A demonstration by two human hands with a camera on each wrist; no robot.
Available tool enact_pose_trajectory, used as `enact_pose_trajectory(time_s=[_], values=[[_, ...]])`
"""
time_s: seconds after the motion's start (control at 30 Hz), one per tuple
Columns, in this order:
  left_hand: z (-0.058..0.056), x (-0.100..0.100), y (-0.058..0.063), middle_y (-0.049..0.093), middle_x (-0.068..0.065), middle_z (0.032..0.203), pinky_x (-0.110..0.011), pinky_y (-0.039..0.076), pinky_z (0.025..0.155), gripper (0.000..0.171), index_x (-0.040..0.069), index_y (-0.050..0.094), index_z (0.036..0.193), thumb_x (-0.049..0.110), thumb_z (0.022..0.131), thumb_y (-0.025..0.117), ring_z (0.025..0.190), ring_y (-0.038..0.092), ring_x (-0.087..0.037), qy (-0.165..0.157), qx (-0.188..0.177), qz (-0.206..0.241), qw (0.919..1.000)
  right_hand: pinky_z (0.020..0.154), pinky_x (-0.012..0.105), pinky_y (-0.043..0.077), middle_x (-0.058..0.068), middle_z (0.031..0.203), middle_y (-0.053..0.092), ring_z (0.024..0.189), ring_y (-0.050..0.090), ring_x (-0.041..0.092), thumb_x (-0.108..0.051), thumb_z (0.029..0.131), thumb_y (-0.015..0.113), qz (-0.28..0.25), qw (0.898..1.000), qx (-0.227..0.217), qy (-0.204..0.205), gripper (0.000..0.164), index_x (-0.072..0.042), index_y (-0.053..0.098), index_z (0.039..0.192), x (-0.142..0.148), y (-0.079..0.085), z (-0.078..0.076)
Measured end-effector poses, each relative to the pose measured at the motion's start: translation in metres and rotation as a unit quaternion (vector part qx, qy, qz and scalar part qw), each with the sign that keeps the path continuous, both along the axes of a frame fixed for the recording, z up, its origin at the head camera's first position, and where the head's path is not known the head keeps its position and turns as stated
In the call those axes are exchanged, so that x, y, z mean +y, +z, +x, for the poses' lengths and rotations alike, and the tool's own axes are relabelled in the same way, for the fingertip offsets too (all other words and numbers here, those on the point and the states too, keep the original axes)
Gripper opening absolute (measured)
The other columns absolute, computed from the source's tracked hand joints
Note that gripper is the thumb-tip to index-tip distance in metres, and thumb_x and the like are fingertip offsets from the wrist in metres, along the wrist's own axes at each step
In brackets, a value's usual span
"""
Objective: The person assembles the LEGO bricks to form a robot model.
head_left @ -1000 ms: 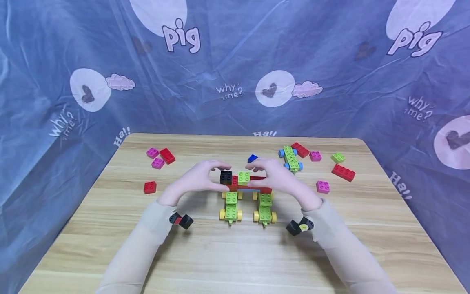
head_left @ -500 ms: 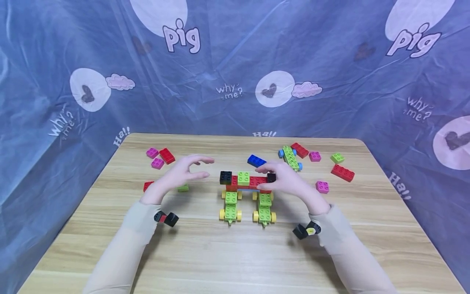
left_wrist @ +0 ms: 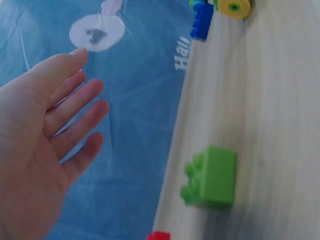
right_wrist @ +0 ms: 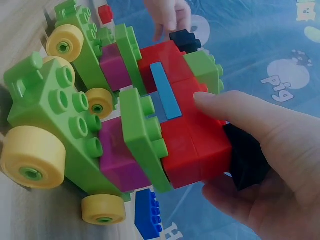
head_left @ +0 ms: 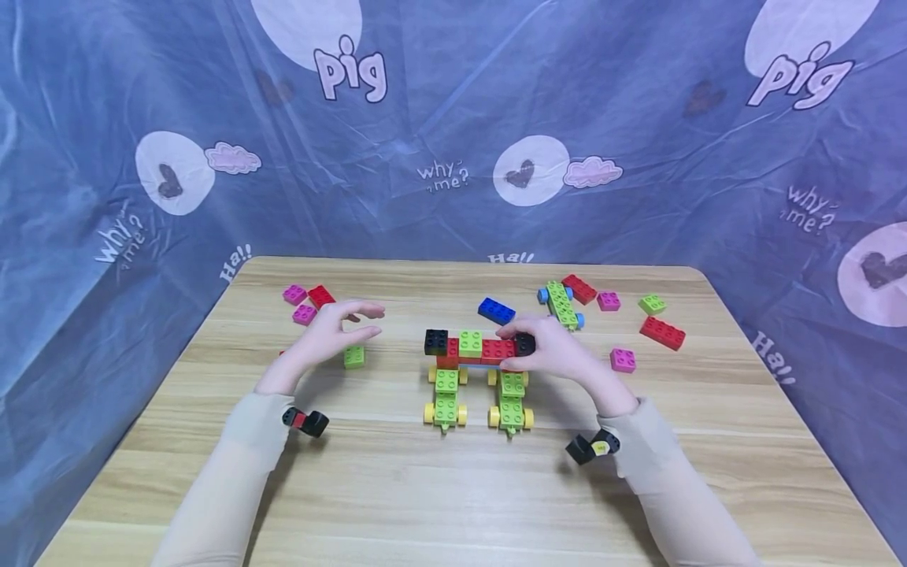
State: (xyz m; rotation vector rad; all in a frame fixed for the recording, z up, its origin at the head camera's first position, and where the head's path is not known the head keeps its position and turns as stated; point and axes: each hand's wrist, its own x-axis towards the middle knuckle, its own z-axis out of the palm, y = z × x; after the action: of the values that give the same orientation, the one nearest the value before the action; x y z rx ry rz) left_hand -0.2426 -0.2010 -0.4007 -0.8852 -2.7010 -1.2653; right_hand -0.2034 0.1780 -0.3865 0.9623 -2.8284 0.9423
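Observation:
In the middle of the table stands a toy brick build: red bricks (head_left: 498, 350) form a bridge across two light green wheeled bases (head_left: 445, 405) with yellow wheels. Purple bricks (right_wrist: 116, 67) show between bases and bridge in the right wrist view. On top sit a light green brick (head_left: 470, 342) and, at the left end, a black brick (head_left: 435, 342). My right hand (head_left: 553, 346) grips the right end, thumb on the red side, fingers around another black brick (right_wrist: 245, 155). My left hand (head_left: 329, 339) hovers empty, fingers apart, beside a loose green brick (left_wrist: 220, 177).
Behind the build lies a blue brick (head_left: 496, 310). A green base with blue wheels (head_left: 562, 305) stands at back right, near red bricks (head_left: 663, 332) and pink bricks (head_left: 623, 360). More pink bricks (head_left: 294, 294) lie at back left. A printed blue cloth (head_left: 453, 118) hangs behind the table.
My left hand has left the build and moved left, uncovering the loose green brick. My right hand has shifted right to the build's end, where a black brick now shows.

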Motion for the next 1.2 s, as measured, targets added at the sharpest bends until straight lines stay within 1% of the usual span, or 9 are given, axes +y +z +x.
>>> enact_pose_trajectory(time_s=[0.1, 0.23, 0.37, 0.47, 0.6, 0.73, 0.87, 1.07, 1.2], values=[[-0.003, -0.006, -0.007, 0.067, -0.015, 0.12, -0.048, 0.046, 0.094, 0.043, 0.001, 0.062, 0.124, 0.015, 0.085, 0.073, 0.112, 0.059, -0.03, 0.006, -0.019, -0.004, 0.9998, 0.088, 0.044, 0.051, 0.01, 0.111, 0.07, 0.104, 0.064, 0.027, -0.025, 0.076, 0.08, 0.006, 1.0, -0.002, -0.003, 0.043, -0.005, 0.069, 0.113, -0.001, -0.002, 0.0], [-0.006, -0.013, -0.018, 0.066, -0.016, 0.119, -0.05, 0.046, 0.095, 0.05, -0.002, 0.058, 0.127, 0.014, 0.083, 0.075, 0.112, 0.058, -0.032, 0.016, -0.04, -0.019, 0.9989, 0.086, 0.043, 0.052, 0.009, 0.109, 0.071, 0.102, 0.065, 0.026, -0.025, 0.076, 0.08, 0.008, 1.0, 0.001, -0.005, 0.041, -0.007, 0.07, 0.112, -0.001, -0.004, 0.0], [-0.008, -0.018, -0.026, 0.066, -0.017, 0.119, -0.05, 0.046, 0.097, 0.052, -0.002, 0.057, 0.127, 0.013, 0.082, 0.076, 0.113, 0.057, -0.033, 0.024, -0.063, -0.035, 0.9971, 0.084, 0.042, 0.052, 0.009, 0.108, 0.071, 0.1, 0.066, 0.026, -0.025, 0.076, 0.08, 0.006, 1.0, 0.006, -0.004, 0.04, -0.007, 0.07, 0.11, -0.001, -0.003, 0.0], [-0.008, -0.02, -0.029, 0.065, -0.018, 0.119, -0.051, 0.046, 0.097, 0.051, -0.003, 0.058, 0.125, 0.01, 0.08, 0.078, 0.113, 0.057, -0.035, 0.028, -0.079, -0.04, 0.9957, 0.083, 0.041, 0.052, 0.009, 0.108, 0.071, 0.099, 0.066, 0.025, -0.025, 0.077, 0.079, 0.005, 1.0, 0.004, -0.005, 0.04, -0.007, 0.07, 0.11, -0.002, -0.002, 0.001], [-0.009, -0.023, -0.033, 0.062, -0.02, 0.12, -0.051, 0.046, 0.098, 0.052, -0.004, 0.058, 0.124, 0.008, 0.078, 0.079, 0.114, 0.056, -0.037, 0.023, -0.094, -0.044, 0.9944, 0.082, 0.038, 0.052, 0.008, 0.107, 0.071, 0.098, 0.066, 0.024, -0.025, 0.077, 0.079, 0.004, 1.0, 0.0, -0.006, 0.039, -0.007, 0.07, 0.11, -0.002, -0.002, 0.001], [-0.01, -0.026, -0.039, 0.061, -0.021, 0.121, -0.05, 0.047, 0.097, 0.055, -0.005, 0.058, 0.124, 0.009, 0.076, 0.081, 0.115, 0.058, -0.038, 0.01, -0.107, -0.054, 0.9928, 0.081, 0.037, 0.051, 0.008, 0.106, 0.071, 0.096, 0.066, 0.023, -0.025, 0.077, 0.079, 0.003, 1.0, -0.001, -0.005, 0.039, -0.007, 0.07, 0.11, -0.002, -0.002, 0.001], [-0.009, -0.029, -0.044, 0.063, -0.021, 0.121, -0.049, 0.046, 0.098, 0.055, -0.005, 0.059, 0.122, 0.01, 0.074, 0.082, 0.116, 0.058, -0.037, 0.003, -0.11, -0.069, 0.9915, 0.082, 0.038, 0.052, 0.008, 0.106, 0.071, 0.097, 0.066, 0.023, -0.025, 0.077, 0.079, 0.0, 1.0, -0.001, -0.004, 0.039, -0.007, 0.07, 0.11, -0.002, -0.003, 0.0], [-0.007, -0.029, -0.045, 0.064, -0.021, 0.122, -0.05, 0.043, 0.102, 0.055, -0.005, 0.061, 0.121, 0.009, 0.072, 0.083, 0.117, 0.057, -0.037, 0.007, -0.11, -0.101, 0.9888, 0.082, 0.038, 0.052, 0.008, 0.107, 0.071, 0.098, 0.066, 0.023, -0.025, 0.077, 0.079, -0.002, 1.0, 0.001, -0.004, 0.039, -0.007, 0.07, 0.11, -0.001, -0.006, 0.0], [-0.007, -0.029, -0.046, 0.064, -0.02, 0.121, -0.05, 0.042, 0.102, 0.053, -0.004, 0.063, 0.12, 0.006, 0.072, 0.082, 0.116, 0.057, -0.036, 0.011, -0.108, -0.115, 0.9874, 0.082, 0.038, 0.052, 0.008, 0.106, 0.071, 0.097, 0.066, 0.023, -0.025, 0.077, 0.079, -0.003, 1.0, 0.005, -0.002, 0.038, -0.007, 0.07, 0.11, -0.001, -0.005, 0.0]])
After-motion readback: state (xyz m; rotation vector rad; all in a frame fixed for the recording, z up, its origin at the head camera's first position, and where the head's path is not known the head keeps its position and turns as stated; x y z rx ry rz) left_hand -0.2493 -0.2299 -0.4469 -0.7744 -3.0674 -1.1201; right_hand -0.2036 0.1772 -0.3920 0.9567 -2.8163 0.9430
